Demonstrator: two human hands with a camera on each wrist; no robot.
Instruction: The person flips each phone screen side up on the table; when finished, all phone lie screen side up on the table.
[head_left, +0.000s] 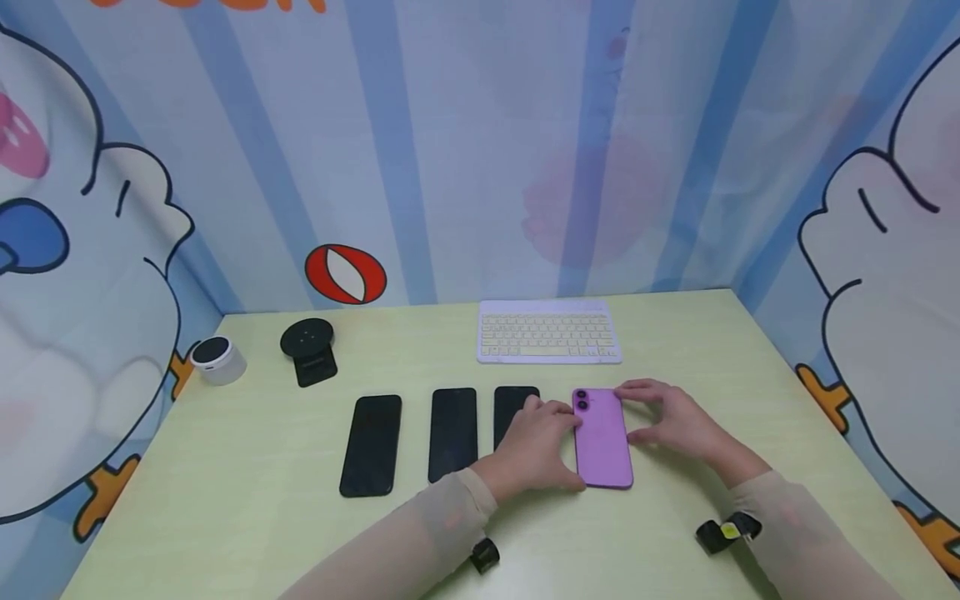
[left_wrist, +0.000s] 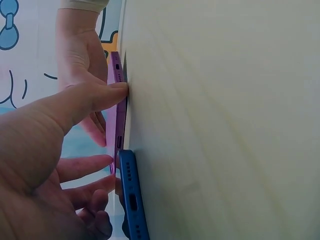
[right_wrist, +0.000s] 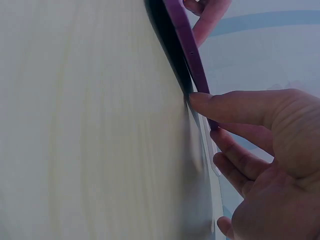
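Note:
A purple smartphone (head_left: 604, 442) lies at the right end of a row of phones, its back and two camera lenses facing up. My left hand (head_left: 534, 446) holds its left side, thumb by the near corner and fingers by the far part of that edge. On the opposite side my right hand (head_left: 678, 423) grips the right edge between thumb and fingers. In the right wrist view, a dark strip shows between the purple smartphone (right_wrist: 192, 52) and the table. A dark phone (head_left: 513, 404) is partly hidden beneath my left hand; its blue edge (left_wrist: 131, 192) shows in the left wrist view.
Two more black-screened phones (head_left: 453, 433) (head_left: 371, 446) lie to the left. A lilac keyboard (head_left: 549, 332) sits at the back. Toward the back left are a black round-headed stand (head_left: 307, 342) and a small white cylinder (head_left: 218, 361). Printed fabric surrounds the pale table (head_left: 225, 492).

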